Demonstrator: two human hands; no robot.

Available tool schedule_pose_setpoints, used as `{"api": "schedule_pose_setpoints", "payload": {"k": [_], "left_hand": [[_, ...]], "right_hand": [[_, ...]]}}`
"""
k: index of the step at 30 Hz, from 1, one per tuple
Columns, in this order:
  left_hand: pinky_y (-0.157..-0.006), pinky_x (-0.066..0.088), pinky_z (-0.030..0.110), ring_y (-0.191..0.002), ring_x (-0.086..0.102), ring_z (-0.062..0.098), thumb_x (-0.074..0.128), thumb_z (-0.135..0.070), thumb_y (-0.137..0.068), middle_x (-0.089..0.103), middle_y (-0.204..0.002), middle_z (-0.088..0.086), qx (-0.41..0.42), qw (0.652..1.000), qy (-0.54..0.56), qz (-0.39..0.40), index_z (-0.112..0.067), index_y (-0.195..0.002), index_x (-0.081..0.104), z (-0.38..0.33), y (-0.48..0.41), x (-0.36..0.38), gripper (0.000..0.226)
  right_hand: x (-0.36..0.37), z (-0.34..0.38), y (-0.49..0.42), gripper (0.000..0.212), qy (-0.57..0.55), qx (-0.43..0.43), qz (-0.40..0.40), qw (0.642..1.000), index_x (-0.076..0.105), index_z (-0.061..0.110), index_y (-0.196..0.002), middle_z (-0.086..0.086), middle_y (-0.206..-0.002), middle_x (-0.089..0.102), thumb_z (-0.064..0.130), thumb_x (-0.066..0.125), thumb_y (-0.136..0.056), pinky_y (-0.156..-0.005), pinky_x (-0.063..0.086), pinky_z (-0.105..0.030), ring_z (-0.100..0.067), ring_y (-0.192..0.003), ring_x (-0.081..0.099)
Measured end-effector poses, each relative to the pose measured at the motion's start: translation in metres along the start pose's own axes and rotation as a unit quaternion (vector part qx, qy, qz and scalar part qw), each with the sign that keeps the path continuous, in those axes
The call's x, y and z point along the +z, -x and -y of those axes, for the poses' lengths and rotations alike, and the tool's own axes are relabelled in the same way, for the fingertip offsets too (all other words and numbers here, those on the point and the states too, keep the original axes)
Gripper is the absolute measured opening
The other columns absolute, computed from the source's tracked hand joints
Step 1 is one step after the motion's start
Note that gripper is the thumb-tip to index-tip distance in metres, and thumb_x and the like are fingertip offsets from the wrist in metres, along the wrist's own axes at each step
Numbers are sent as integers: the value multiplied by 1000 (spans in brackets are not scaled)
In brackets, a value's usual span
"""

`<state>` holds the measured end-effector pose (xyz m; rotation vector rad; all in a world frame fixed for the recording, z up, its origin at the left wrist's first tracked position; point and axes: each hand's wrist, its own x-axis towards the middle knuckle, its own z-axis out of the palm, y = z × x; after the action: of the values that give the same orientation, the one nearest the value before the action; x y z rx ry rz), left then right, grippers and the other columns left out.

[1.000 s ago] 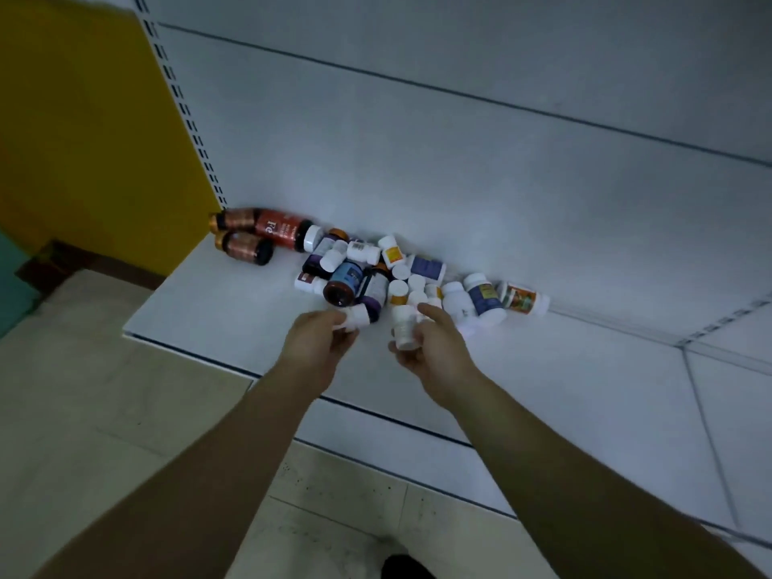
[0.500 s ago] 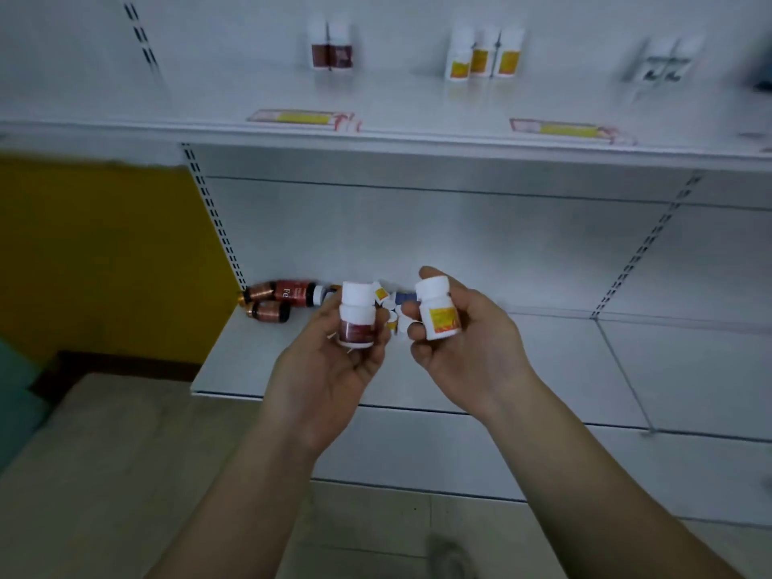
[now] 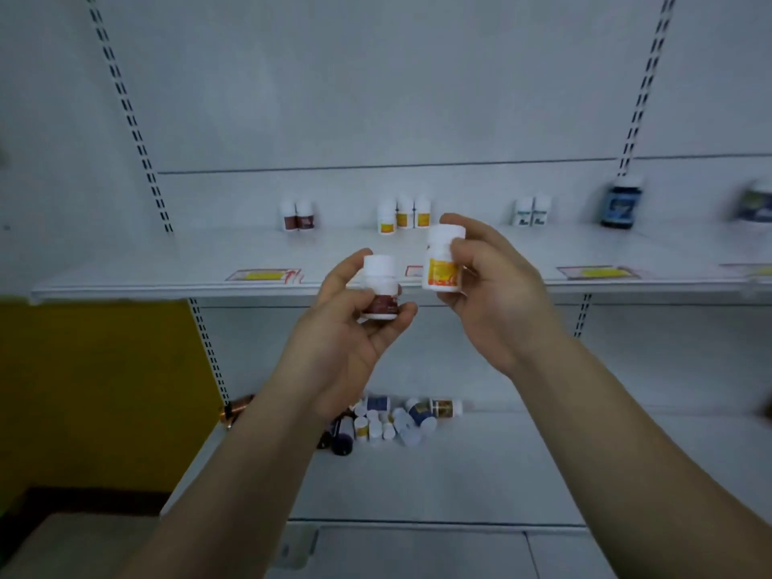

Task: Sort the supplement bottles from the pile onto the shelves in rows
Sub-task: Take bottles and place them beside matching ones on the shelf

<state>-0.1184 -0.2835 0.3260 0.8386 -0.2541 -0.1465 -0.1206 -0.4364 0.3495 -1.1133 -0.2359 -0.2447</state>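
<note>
White-capped brown-labelled bottle (image 3: 379, 292), gripped by the left hand (image 3: 355, 328), and yellow-labelled bottle (image 3: 440, 261), gripped by the right hand (image 3: 497, 294), had risen from the pile (image 3: 392, 424) to the front edge of the upper shelf (image 3: 167, 282); placement judged imminent.

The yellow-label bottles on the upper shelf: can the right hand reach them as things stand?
Probably yes. The right hand is raised just before that yellow-label row, bare shelf between, though its grip holds a matching bottle.

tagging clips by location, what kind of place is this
Probably a shop or pharmacy aisle being stocked: a white shelf on slotted uprights, price labels along its front, and supplement bottles grouped in rows by label, with a pile lower down.
</note>
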Motion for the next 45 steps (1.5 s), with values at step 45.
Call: {"api": "schedule_pose_setpoints", "payload": {"k": [45], "left_hand": [[-59,39,22,-77,59,7,70,-17,-80,58,-91,-15,61,697,-714,-30,-32,-104,46,-114,-248,-149,37]], "right_hand": [[-33,-76,-294,36,693,17,-11,721,44,10,-120,-12,-111,58,28,57,-91,-74,36,-29,-22,-88,48]]}}
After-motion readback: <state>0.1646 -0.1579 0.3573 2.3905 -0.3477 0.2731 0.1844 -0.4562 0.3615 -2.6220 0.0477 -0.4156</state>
